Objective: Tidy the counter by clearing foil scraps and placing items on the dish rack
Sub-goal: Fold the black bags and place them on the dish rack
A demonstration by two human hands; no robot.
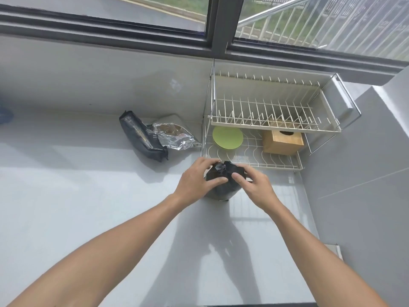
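A black crumpled bag (221, 187) stands on the white counter (88, 196) just in front of the dish rack. My left hand (197, 178) grips its left side and my right hand (254, 185) pinches its bunched top from the right. Further back on the left lie a black packet (141, 136) and, touching it, an open silver foil pouch (174, 136). The two-tier white wire dish rack (276, 127) stands at the right by the wall. Its lower shelf holds a green round lid (228, 137) and a wooden tissue box (283, 140). The upper tier is bare.
A grey tiled wall (354, 173) closes the counter on the right. A window with a dark frame (217, 41) runs along the back above a low backsplash. A blue object (5, 115) shows at the far left edge.
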